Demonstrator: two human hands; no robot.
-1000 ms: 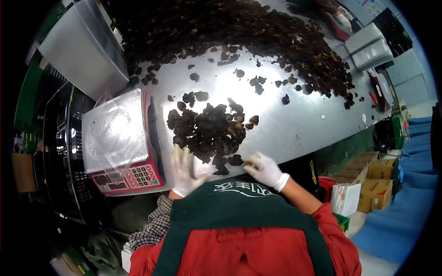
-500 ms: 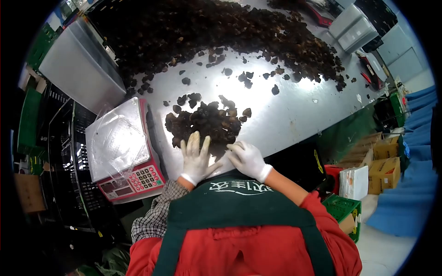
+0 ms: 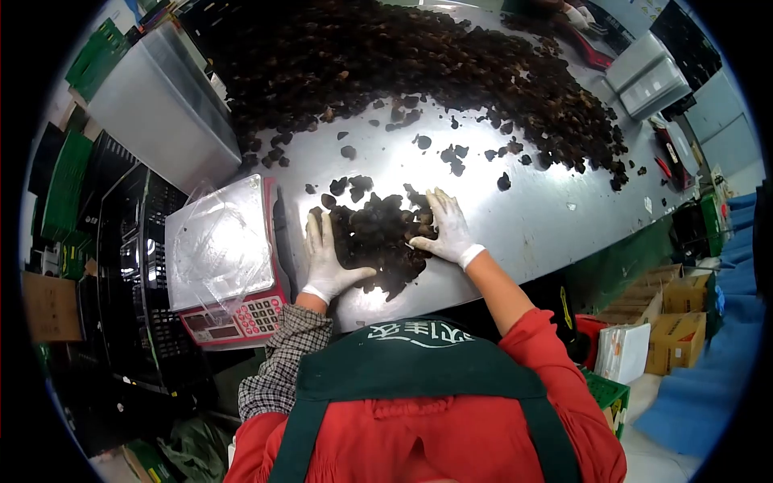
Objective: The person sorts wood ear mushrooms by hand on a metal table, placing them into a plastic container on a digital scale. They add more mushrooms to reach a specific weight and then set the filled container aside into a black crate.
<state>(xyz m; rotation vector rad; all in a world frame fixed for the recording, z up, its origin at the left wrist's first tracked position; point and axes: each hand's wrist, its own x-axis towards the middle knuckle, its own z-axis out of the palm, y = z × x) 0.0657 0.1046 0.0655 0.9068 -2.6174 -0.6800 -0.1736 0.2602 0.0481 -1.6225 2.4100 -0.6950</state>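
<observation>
A small pile of dark brown, wrinkled pieces like wood ear mushrooms (image 3: 378, 229) lies on the metal table (image 3: 515, 229) in front of me. My left hand (image 3: 328, 264), in a white glove, rests along the pile's left edge with its thumb stretched towards the near side. On the opposite edge lies my right hand (image 3: 448, 229), gloved too, fingers spread and thumb against the pieces. Both hands are open and cup the pile from its sides, holding nothing up. A few loose pieces (image 3: 351, 187) lie just beyond it.
A broad heap of the same pieces (image 3: 386, 68) covers the far side. Left of the pile stands a red scale (image 3: 221, 249) with plastic film on its pan. Behind it is a grey bin (image 3: 165, 109). White containers (image 3: 648, 76) and another person's gloved hand (image 3: 581, 18) are far right.
Both hands have moved apart from the pile's near edge. My left hand has gone up its left side, my right hand up and out to its right side. The view has shifted slightly.
</observation>
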